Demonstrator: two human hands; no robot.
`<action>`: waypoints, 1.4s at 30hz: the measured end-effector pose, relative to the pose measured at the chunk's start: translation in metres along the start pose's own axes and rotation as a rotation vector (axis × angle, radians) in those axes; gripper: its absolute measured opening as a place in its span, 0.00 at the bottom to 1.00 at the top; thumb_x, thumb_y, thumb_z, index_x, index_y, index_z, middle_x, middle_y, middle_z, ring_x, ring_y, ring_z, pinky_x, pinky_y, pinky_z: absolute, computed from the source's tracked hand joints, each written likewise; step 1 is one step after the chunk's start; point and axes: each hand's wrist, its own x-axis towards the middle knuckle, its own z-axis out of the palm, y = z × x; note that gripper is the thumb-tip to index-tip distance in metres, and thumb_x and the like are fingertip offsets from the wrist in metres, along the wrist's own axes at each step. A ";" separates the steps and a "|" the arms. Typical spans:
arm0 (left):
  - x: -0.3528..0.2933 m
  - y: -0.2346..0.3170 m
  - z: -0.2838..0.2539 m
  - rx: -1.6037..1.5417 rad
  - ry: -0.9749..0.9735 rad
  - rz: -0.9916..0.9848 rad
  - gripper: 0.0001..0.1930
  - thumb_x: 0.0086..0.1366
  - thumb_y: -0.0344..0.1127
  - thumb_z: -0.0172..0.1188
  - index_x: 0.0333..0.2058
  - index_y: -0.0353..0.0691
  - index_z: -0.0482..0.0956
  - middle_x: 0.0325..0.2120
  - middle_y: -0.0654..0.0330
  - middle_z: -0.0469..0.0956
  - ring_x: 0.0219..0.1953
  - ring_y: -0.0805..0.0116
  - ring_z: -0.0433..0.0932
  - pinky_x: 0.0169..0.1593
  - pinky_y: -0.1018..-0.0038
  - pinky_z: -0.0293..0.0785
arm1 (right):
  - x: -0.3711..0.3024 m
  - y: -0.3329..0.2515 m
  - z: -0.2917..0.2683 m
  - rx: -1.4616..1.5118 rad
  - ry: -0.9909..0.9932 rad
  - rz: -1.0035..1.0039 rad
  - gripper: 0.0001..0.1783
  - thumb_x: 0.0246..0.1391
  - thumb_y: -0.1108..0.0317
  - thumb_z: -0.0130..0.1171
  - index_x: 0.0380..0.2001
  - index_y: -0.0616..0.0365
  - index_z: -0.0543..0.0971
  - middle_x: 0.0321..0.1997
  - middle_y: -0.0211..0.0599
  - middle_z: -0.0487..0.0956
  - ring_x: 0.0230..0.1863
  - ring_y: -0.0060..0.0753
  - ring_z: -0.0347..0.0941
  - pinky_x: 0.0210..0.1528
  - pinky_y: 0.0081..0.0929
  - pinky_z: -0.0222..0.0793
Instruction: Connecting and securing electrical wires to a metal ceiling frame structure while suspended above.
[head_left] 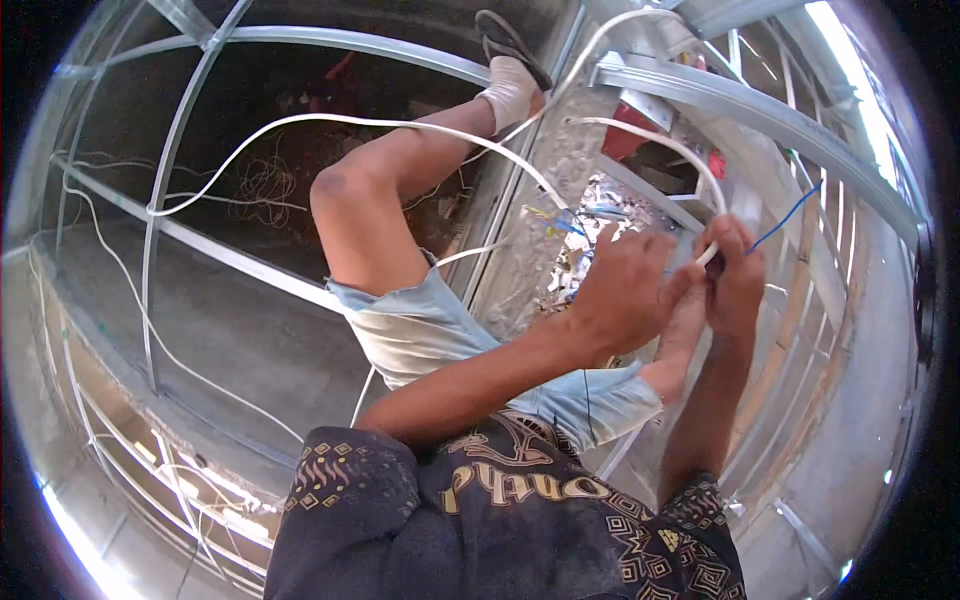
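1. The right hand (735, 262) grasps a white sheathed cable (690, 153), its fingers curled around it near chest level; the cable arches down into this grip from beyond the hand.
2. A blue wire (787, 216) sticks out beside the right hand, angled up and to the right; where it starts is hidden by the fingers.
3. The left hand (625, 285) is just beside, with bent fingers and its thumb toward the right hand. I cannot tell whether its grip is clenched on anything.
4. A second white cable (370, 121) arches over the raised leg, coming down near thin blue and yellow conductors (572, 225) above a rough concrete ledge (530, 250).
5. Galvanised metal channels (240, 262) run around the seated person.
6. The step in hand looks like preparing the cable's end by hand. The next move seems to call for a steady right grip while the left fingers work the sheath or wire.
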 end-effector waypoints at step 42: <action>0.078 0.030 0.084 -1.450 0.211 -0.976 0.13 0.73 0.42 0.37 0.30 0.46 0.63 0.15 0.66 0.60 0.12 0.74 0.60 0.16 0.75 0.57 | -0.150 -0.043 -0.146 -0.420 0.216 0.291 0.19 0.64 0.56 0.45 0.47 0.58 0.76 0.30 0.29 0.77 0.17 0.13 0.61 0.18 0.14 0.50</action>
